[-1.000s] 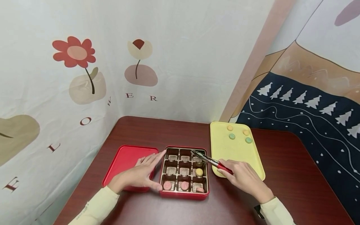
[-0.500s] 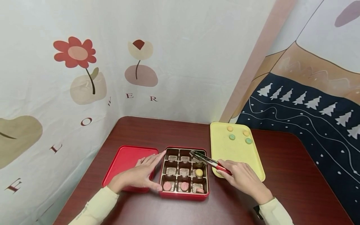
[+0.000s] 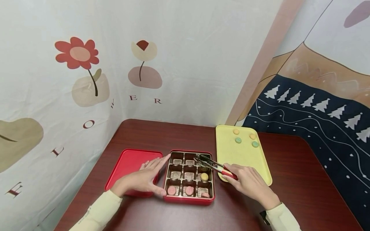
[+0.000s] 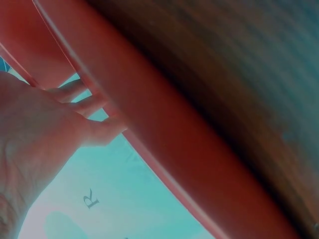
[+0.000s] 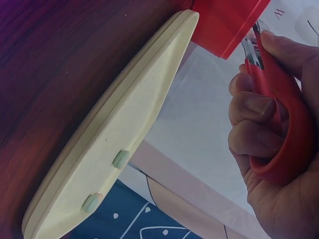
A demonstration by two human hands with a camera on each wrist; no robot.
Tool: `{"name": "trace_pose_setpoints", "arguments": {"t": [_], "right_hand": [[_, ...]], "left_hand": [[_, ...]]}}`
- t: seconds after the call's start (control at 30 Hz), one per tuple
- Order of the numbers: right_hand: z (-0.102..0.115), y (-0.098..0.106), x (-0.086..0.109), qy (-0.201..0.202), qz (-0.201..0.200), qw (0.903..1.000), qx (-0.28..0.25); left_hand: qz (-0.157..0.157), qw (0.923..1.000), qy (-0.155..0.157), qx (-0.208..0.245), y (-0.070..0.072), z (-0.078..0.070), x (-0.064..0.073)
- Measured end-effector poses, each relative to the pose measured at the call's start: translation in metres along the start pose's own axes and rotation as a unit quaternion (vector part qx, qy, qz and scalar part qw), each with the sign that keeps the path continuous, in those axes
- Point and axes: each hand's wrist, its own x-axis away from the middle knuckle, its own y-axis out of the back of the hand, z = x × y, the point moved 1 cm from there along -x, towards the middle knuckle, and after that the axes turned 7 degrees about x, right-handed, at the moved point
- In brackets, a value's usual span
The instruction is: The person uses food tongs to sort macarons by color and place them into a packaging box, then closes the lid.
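A red box (image 3: 189, 201) with a dark, gridded insert sits centrally in the head view. Pink macarons (image 3: 189, 191) lie in its front compartments, the right one tipped on edge. One yellow macaron (image 3: 204, 176) occupies the middle-right compartment. My left hand (image 3: 141, 182) rests along the box's left side, fingers extended and thumb by the front-left corner. My right hand (image 3: 250, 183) grips red-handled tongs (image 3: 214, 165), also seen as red loops (image 5: 294, 139) in the right wrist view. Their metal arms are spread over the box's back-right compartments; I see nothing held between them.
Right of the box lies a yellow tray (image 3: 242, 160) carrying yellow macarons (image 3: 236, 132) and green macarons (image 3: 238, 140) near its far end. A red lid (image 3: 133, 163) lies to the left, partly under my left hand. Printed cloth (image 3: 185, 80) hangs behind the brown table (image 3: 292, 160).
The tongs' metal arms have spread apart over the back-right compartments, and their tips have shifted slightly left. My left hand, the box and the tray look unmoved.
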Motion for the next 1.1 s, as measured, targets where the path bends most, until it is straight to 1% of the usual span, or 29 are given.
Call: {"name": "trace_pose_setpoints", "arguments": {"t": [0.13, 0.3, 0.57, 0.67, 0.77, 0.93, 1.1], "right_hand": [[-0.002, 0.0, 0.0, 0.011, -0.014, 0.9998, 0.006], [-0.005, 0.0, 0.001, 0.014, -0.027, 0.9995, 0.012], [-0.01, 0.001, 0.002, -0.004, -0.024, 0.9996, 0.009], [-0.014, 0.003, 0.002, -0.007, -0.032, 0.9994, 0.011], [-0.02, 0.005, 0.002, -0.016, -0.041, 0.999, 0.011], [-0.032, 0.008, 0.002, -0.049, -0.041, 0.998, 0.005], [-0.044, 0.008, 0.0, -0.056, -0.041, 0.9976, 0.007]], "left_hand": [[0.001, 1.0, -0.001, -0.003, 0.0, 0.001, -0.001], [0.001, 1.0, -0.002, -0.003, 0.0, -0.001, -0.001], [0.002, 1.0, -0.002, -0.002, 0.0, -0.001, -0.001], [0.0, 1.0, -0.003, -0.002, 0.001, 0.0, -0.001], [0.0, 1.0, -0.003, -0.002, 0.001, 0.001, -0.001], [0.003, 1.0, -0.001, -0.001, -0.001, 0.001, -0.001], [0.001, 1.0, -0.001, -0.005, -0.001, 0.002, -0.001]]}}
